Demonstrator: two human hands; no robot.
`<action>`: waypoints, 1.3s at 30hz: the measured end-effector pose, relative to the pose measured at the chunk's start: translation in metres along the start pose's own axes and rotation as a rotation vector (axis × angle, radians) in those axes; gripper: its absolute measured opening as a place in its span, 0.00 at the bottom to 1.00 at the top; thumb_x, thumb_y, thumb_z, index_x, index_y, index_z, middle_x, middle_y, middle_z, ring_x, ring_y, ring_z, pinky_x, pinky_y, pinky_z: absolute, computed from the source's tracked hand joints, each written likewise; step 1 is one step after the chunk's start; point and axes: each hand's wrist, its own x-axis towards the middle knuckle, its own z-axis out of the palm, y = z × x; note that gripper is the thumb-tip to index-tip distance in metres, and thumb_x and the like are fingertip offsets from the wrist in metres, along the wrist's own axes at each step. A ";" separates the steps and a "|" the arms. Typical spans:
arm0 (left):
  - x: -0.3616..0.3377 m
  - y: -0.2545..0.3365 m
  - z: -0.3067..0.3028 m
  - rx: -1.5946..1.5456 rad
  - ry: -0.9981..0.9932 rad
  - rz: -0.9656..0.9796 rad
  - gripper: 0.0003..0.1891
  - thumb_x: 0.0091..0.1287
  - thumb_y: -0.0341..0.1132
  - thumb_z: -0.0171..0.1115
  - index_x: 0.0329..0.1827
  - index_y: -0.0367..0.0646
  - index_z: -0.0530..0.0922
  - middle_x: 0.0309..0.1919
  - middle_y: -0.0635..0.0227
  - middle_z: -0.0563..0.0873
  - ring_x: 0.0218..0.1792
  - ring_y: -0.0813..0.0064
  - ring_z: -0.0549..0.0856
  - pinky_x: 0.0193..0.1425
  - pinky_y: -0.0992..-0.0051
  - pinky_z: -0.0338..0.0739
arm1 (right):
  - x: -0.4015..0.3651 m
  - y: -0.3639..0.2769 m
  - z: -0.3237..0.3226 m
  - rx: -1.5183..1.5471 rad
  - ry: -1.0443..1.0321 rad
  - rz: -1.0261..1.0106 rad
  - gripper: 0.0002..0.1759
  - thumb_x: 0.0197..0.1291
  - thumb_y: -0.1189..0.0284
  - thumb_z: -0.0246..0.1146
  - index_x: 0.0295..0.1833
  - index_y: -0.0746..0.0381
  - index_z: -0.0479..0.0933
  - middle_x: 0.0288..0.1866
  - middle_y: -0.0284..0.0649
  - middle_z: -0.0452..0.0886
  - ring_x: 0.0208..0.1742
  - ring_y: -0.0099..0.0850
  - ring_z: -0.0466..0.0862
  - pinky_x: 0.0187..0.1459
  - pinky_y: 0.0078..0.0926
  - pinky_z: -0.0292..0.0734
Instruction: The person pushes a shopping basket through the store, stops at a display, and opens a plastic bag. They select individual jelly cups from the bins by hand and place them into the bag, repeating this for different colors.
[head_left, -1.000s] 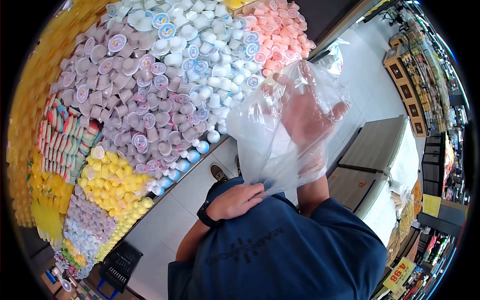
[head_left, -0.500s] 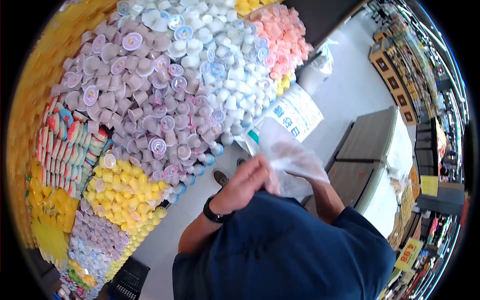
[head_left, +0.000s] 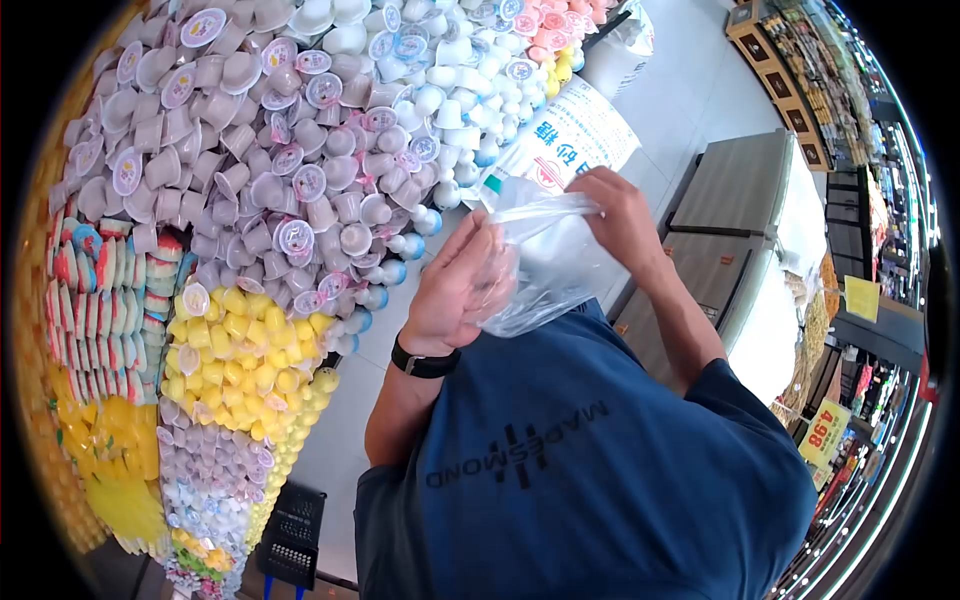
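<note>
A clear plastic bag [head_left: 560, 265] is stretched between my two hands in front of my chest. My left hand [head_left: 460, 280], with a black band on the wrist, has its fingers closed on the left side of the bag. On the opposite side, my right hand [head_left: 617, 215] pinches the bag's upper rim. The bag hangs down with nothing visible inside. To the left lies a big heap of lilac jelly cups [head_left: 290, 185], with white-blue cups [head_left: 430, 75] behind it and yellow cups [head_left: 245, 345] nearer.
A printed white sack [head_left: 580, 135] stands beyond the bag, beside the display. Grey bins [head_left: 735, 185] line the right side. Red-and-white packets [head_left: 100, 310] are stacked at far left. A black basket [head_left: 295, 530] sits low on the floor.
The bag's rim has been spread wider and now faces up. My right hand has moved up and out from behind the plastic. The camera view has shifted.
</note>
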 end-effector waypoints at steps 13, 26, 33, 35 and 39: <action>0.049 -0.050 -0.028 1.063 0.658 0.455 0.06 0.76 0.32 0.53 0.51 0.41 0.73 0.44 0.58 0.82 0.46 0.58 0.85 0.51 0.62 0.80 | 0.046 0.144 -0.011 1.264 -0.977 0.569 0.03 0.63 0.78 0.65 0.36 0.63 0.77 0.19 0.26 0.73 0.15 0.12 0.67 0.17 0.15 0.57; 0.110 -0.054 -0.006 -0.107 0.514 0.536 0.11 0.80 0.32 0.49 0.60 0.45 0.75 0.49 0.68 0.85 0.52 0.73 0.84 0.59 0.67 0.79 | 0.074 0.203 0.042 1.684 -0.510 0.771 0.17 0.76 0.58 0.57 0.36 0.58 0.74 0.25 0.23 0.72 0.23 0.09 0.68 0.24 0.12 0.63; 0.106 -0.044 0.001 -0.281 0.068 0.843 0.12 0.79 0.32 0.49 0.62 0.48 0.75 0.44 0.72 0.83 0.47 0.75 0.82 0.55 0.68 0.78 | 0.073 0.219 0.038 1.559 -1.015 0.457 0.17 0.73 0.57 0.60 0.37 0.59 0.75 0.24 0.22 0.70 0.24 0.10 0.67 0.25 0.12 0.58; 0.109 -0.042 0.036 -0.094 0.624 0.765 0.11 0.79 0.34 0.51 0.60 0.48 0.74 0.41 0.71 0.80 0.41 0.79 0.80 0.47 0.73 0.77 | 0.072 0.222 0.041 1.614 -0.977 0.502 0.16 0.74 0.59 0.60 0.38 0.59 0.76 0.26 0.23 0.73 0.25 0.11 0.70 0.26 0.13 0.63; 0.103 -0.046 0.028 0.569 0.558 0.536 0.14 0.71 0.28 0.58 0.59 0.48 0.71 0.38 0.73 0.75 0.32 0.80 0.72 0.38 0.76 0.71 | 0.079 0.225 0.049 1.915 -0.453 0.887 0.11 0.75 0.63 0.58 0.44 0.59 0.77 0.32 0.26 0.78 0.27 0.13 0.75 0.31 0.13 0.73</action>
